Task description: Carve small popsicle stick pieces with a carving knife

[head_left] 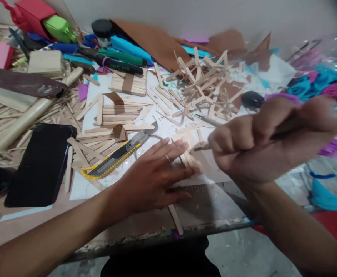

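My left hand [157,173] lies palm down with its fingers spread over wooden craft sticks on a white sheet. One craft stick [176,219] sticks out below it toward the table's front edge. My right hand [252,142] is raised to the right, blurred and closed in a fist. From its lower end pokes a thin dark-tipped tool [202,147], pointing left toward the sticks by my left fingertips; its kind is hard to make out. Beside my left hand rests a yellow utility knife [113,157]. Behind my right fist another slim pointed tool [206,119] partly shows.
A heap of craft sticks [203,84] lies at the back, with stacked sticks [120,113] nearer. A black phone [41,165] is on the left. Markers [122,64], brown sheets [151,42] and blue rolled flowers [315,82] crowd the far side. The table's edge [157,234] runs in front.
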Demonstrator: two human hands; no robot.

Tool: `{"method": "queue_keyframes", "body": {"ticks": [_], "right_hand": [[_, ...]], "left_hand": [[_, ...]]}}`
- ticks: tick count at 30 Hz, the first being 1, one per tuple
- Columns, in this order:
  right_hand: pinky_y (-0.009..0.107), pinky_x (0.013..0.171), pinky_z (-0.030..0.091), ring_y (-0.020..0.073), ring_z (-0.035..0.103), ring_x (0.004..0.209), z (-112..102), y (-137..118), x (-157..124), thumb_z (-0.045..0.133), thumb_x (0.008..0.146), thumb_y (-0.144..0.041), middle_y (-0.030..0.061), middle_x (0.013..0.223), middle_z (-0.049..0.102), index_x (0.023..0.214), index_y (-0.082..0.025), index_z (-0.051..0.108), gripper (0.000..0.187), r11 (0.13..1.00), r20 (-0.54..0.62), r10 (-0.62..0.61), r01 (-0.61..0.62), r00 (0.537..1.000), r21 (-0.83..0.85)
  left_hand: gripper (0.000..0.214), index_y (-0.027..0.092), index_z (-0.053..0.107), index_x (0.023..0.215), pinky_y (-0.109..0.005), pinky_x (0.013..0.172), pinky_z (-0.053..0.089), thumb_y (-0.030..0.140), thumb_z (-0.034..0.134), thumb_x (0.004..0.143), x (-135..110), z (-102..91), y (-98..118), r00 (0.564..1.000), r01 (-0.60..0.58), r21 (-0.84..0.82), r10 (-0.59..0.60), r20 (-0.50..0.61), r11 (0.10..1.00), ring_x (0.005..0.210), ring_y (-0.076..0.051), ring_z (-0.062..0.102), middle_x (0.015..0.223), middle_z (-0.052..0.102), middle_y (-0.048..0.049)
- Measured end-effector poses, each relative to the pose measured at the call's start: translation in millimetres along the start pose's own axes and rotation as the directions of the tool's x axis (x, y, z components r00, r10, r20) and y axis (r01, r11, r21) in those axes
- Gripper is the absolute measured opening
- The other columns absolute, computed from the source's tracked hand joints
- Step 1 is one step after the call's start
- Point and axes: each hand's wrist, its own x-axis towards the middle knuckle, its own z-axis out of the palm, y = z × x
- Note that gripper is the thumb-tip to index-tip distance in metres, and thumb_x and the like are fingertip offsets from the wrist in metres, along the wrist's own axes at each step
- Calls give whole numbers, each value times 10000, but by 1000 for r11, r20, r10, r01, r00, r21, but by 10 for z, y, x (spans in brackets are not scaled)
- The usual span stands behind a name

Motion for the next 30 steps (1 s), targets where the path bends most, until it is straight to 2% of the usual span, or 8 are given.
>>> {"method": "queue_keyframes", "body": {"ticks": [2,5,8,11,15,19,22,30], "right_hand": [[233,387,171,54,107,389,-17,-18,36,654,988,-564,-86,477,157,570,-195,244,692,999,-14,-40,40,999,-23],[229,326,124,55,119,348,-12,76,64,586,952,-741,-75,434,190,550,-193,278,746,999,-56,-40,40,998,8],[251,311,179,73,187,357,20,152,55,567,895,-824,-62,459,271,538,-202,336,754,994,-113,97,-101,989,-36],[264,333,182,82,202,374,50,146,40,557,910,-798,-54,473,305,531,-203,344,736,981,-168,172,-185,971,-65],[249,343,89,73,135,374,18,187,52,566,922,-777,-71,450,206,542,-204,288,742,994,-249,105,-110,963,-9],[249,324,96,70,128,365,-110,276,67,558,881,-843,-79,481,191,586,-216,282,745,998,-162,27,-36,986,-51],[270,329,126,82,147,367,-176,290,70,532,881,-859,-69,488,193,597,-214,266,753,995,-107,40,-49,993,-85],[268,320,91,79,112,365,-161,308,76,589,839,-871,-76,487,164,593,-222,265,765,996,-172,-15,1,985,-87]], "left_hand": [[524,317,649,1450,-593,1293,313,592,618,1006,0,-6,-3,1000,-15,12,15,5,1000,1518,-351,459,1580,492,-155],[548,333,630,1470,-596,1290,317,622,598,1005,14,-13,-4,999,-16,49,13,47,999,1532,-357,440,1607,457,-160],[579,365,594,1505,-614,1271,337,646,585,1000,29,-8,-7,998,-4,70,-1,66,998,1516,-370,457,1607,452,-168],[594,367,582,1517,-624,1260,347,653,585,996,35,3,-10,998,-13,71,8,68,997,1506,-378,467,1605,458,-172],[577,355,605,1496,-625,1271,333,635,609,992,40,7,-4,998,-9,63,5,60,998,1516,-379,458,1612,458,-166],[536,347,636,1465,-620,1274,333,610,618,998,51,-7,12,998,6,56,-10,63,998,1515,-376,464,1607,472,-157],[537,345,638,1464,-625,1273,332,615,611,1001,57,-22,22,998,3,55,-7,66,998,1524,-375,453,1598,481,-157],[533,333,662,1440,-643,1250,358,620,615,994,54,-27,21,997,5,62,-9,72,998,1523,-384,457,1577,501,-185]]}}
